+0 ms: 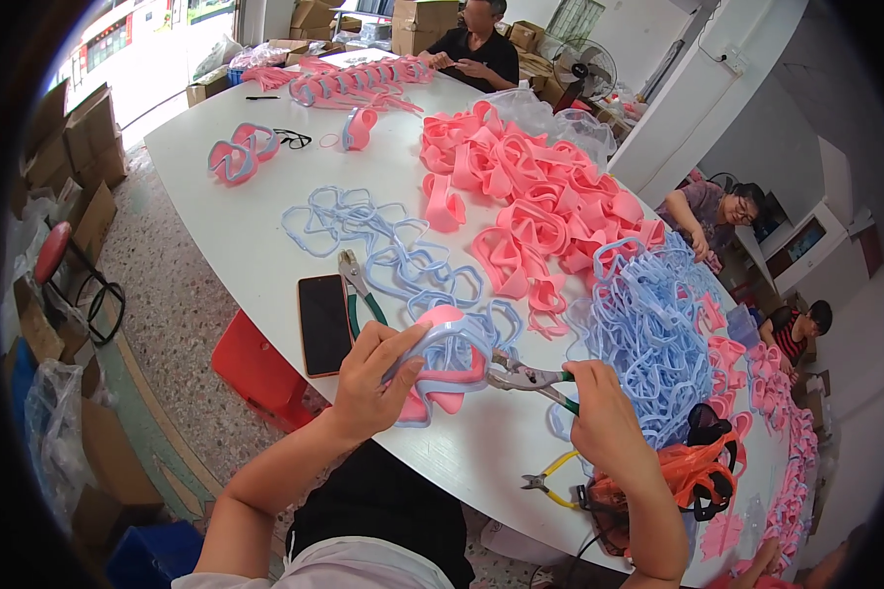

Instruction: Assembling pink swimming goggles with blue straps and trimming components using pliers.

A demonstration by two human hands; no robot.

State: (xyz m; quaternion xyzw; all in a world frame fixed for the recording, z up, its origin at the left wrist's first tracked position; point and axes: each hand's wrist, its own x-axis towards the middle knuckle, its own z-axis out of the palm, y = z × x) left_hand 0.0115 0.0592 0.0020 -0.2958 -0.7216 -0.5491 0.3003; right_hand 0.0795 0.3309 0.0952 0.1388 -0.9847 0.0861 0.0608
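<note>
My left hand (375, 385) is closed around a curved pink piece with a pale blue frame (454, 342), perhaps part of a mask, holding it above the white table (226, 211). In my right hand (607, 417) are pliers (521, 376) with green handles. Their jaws meet the right edge of the blue frame; whether they grip it I cannot tell. Just beneath lies another pink and blue piece (413, 407). Loose pale blue frames (403, 245) stretch across the table beyond my hands.
Left of my work lie a dark phone (324, 324) and second green-handled pliers (359, 280). A heap of pink bands (521, 187) and a pile of blue frames (648, 334) fill the right. Yellow-handled cutters (558, 481) lie near the front edge. Other people (476, 54) sit around the table.
</note>
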